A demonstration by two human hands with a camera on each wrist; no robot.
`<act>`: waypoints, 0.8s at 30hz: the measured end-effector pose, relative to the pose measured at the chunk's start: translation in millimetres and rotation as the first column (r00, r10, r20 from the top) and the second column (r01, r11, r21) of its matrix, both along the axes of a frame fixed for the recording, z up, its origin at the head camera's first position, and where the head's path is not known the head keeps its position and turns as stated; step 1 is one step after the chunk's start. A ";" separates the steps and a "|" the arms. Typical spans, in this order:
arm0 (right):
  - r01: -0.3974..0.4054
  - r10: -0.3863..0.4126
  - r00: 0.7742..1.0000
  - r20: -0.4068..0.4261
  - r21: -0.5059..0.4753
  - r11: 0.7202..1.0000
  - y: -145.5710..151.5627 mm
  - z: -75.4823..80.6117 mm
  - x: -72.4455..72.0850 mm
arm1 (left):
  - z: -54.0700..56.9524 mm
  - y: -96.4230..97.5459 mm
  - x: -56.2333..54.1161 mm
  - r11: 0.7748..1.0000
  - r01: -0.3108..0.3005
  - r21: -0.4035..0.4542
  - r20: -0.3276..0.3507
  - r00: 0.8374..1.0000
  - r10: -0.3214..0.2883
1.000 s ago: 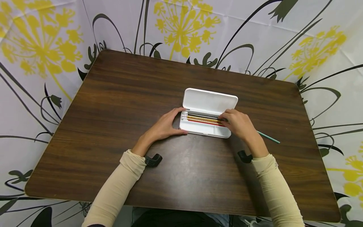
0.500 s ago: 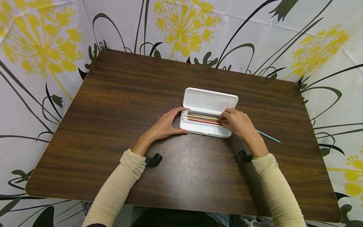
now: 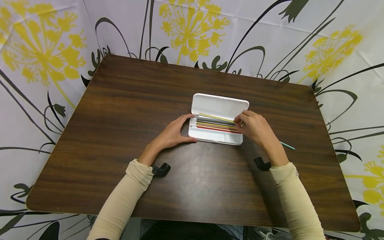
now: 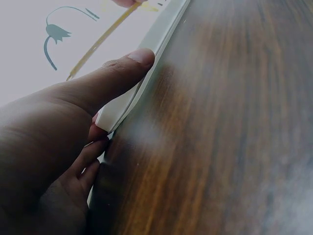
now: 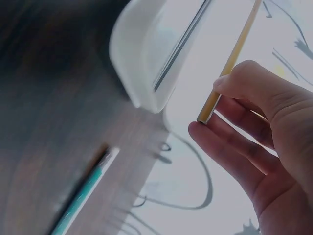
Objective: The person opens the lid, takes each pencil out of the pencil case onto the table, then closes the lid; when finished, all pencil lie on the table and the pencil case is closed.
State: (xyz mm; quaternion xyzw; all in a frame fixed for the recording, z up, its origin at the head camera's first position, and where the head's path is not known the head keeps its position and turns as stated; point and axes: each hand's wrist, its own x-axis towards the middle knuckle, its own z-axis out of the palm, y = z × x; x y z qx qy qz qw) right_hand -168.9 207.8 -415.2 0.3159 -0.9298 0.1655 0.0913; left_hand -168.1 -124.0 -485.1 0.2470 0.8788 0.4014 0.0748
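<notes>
A white pencil case [image 3: 207, 136] lies on the table with its lid [image 3: 220, 105] raised at the back. Several pencils [image 3: 214, 125], grey, yellow and red, lie side by side in it. My left hand [image 3: 171, 135] grips the case's left end, thumb along the front edge and fingers at the back; the left wrist view shows the thumb [image 4: 139, 58] on the rim. Thumb and fingers of my right hand [image 3: 255, 128] pinch a yellow pencil [image 5: 239, 46] near one end. It slants above the other pencils, in front of the lid.
A teal pencil [image 3: 288, 145] lies on the brown table [image 3: 144, 90] to the right of the case, partly hidden by my right wrist in the head view. Behind the table hangs a white cloth [image 3: 132, 33] printed with yellow flowers.
The right hand has lifted the yellow pencil up out of the row, slightly up and right. Earlier its fingers were down among the pencils. The left hand keeps its hold on the case.
</notes>
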 end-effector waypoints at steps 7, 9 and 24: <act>0.113 -0.112 0.993 0.038 -0.002 0.994 46.5 -5.7 24.0 | -1.2 1.1 0.0 1.000 -0.004 0.001 0.001 1.000 0.004; 0.147 -0.147 0.989 0.029 0.003 0.989 65.9 -6.2 33.3 | -0.3 1.0 0.0 1.000 -0.004 0.000 0.002 1.000 0.004; 0.387 -0.387 0.922 -0.001 0.025 0.922 160.3 -2.4 85.0 | -0.9 2.5 -0.1 1.000 -0.007 -0.008 0.013 1.000 0.007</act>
